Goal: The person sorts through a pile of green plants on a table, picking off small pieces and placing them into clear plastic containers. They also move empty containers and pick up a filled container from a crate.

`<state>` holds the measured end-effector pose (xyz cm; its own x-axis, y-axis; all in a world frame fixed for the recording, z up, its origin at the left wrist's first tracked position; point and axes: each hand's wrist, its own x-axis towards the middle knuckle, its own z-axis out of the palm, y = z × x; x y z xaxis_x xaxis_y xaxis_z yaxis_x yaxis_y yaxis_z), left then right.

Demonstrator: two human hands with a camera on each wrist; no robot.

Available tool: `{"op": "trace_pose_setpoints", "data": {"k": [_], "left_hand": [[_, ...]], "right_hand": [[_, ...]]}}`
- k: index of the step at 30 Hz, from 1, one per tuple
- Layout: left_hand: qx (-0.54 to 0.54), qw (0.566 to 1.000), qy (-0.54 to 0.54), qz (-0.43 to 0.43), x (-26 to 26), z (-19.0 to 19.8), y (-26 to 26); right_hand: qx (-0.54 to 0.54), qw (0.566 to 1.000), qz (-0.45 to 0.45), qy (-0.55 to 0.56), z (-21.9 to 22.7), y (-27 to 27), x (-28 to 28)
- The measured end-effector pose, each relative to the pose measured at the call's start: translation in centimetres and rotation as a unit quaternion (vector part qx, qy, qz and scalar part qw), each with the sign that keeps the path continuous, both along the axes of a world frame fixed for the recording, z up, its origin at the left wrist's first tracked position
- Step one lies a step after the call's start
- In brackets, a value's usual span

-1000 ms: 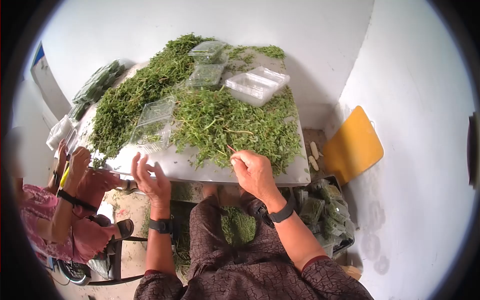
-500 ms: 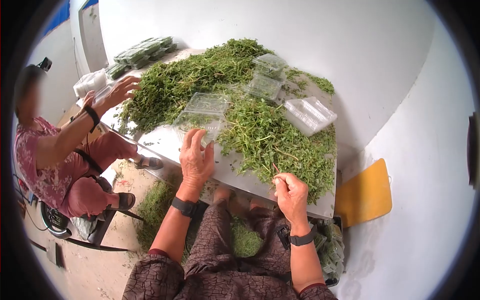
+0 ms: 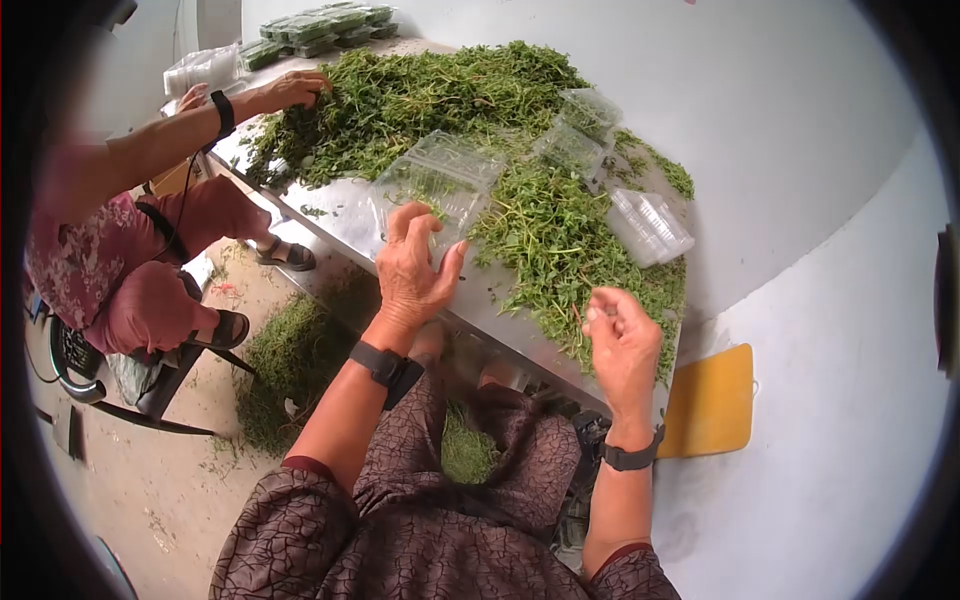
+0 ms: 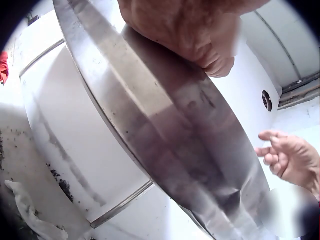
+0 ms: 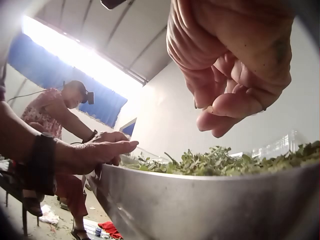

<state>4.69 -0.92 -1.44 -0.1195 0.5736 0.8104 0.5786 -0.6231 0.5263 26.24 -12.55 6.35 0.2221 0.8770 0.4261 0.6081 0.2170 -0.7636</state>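
My left hand [image 3: 415, 265] is raised at the near edge of the table, fingers loosely bent, thumb apart, nothing held. It overlaps an open clear plastic clamshell box [image 3: 450, 180] in the head view. My right hand [image 3: 628, 345] is over the near right part of the loose leafy greens [image 3: 540, 240]. Its thumb and fingers pinch a thin reddish stem [image 3: 577, 314]; in the right wrist view the fingertips [image 5: 217, 112] come together above the pile, most of the stem hidden.
Two more clear boxes [image 3: 575, 145] and a stack of clear containers [image 3: 650, 228] lie among the greens. Filled packs [image 3: 330, 28] stand at the far left. Another person's hand [image 3: 295, 90] reaches into the larger heap. A yellow board [image 3: 710, 400] leans against the right wall.
The head view has swung left. My left hand has come up before the open clamshell box, and my right hand has lifted slightly. The other person's arm now reaches into the greens.
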Motion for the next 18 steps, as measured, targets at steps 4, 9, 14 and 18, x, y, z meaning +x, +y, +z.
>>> {"op": "trace_pose_setpoints", "data": {"k": [4, 9, 14, 18], "left_hand": [[-0.007, 1.000, 0.009, 0.007, -0.1, 0.0, 0.0], [-0.006, 1.000, 0.006, 0.005, -0.1, 0.0, 0.1], [-0.027, 1.000, -0.011, 0.008, 0.2, 0.0, 0.0], [-0.032, 0.999, -0.019, -0.004, 0.1, 0.2, -0.2]], "right_hand": [[0.070, 0.985, -0.006, -0.160, 3.7, 3.2, -1.6], [0.046, 0.955, 0.001, -0.293, 2.7, 8.5, -2.3], [0.017, 0.909, -0.012, -0.417, 0.6, 11.3, -2.4], [0.040, 0.912, -0.029, -0.407, 0.5, 12.4, -1.5]]}}
